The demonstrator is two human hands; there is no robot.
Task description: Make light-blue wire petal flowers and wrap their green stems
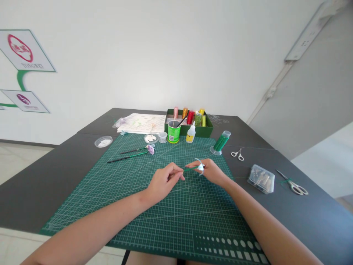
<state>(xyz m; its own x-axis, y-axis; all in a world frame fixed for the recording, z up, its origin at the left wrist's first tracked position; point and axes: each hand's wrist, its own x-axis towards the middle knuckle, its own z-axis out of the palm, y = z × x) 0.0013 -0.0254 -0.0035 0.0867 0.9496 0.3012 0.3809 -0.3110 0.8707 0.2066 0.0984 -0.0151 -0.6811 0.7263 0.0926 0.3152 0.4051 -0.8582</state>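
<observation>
Both my hands hover over the middle of a green cutting mat (154, 221). My left hand (165, 180) is closed in a pinch on the near end of a thin green wrapped stem (191, 168). My right hand (211, 171) is closed on the stem's other end, where a small white petal piece (200, 166) sticks up between the fingers. Farther back on the mat lie two more green stems (129, 154), one tipped with a small purple flower (150, 149).
At the back stand a green box of thread spools (190, 123), a green cup (174, 131), a glue bottle (190, 133), small dishes (151, 138) and paper sheets (142, 123). A green spool (220, 142), white scissors (237, 154), a clear box (261, 179) and larger scissors (293, 184) lie to the right.
</observation>
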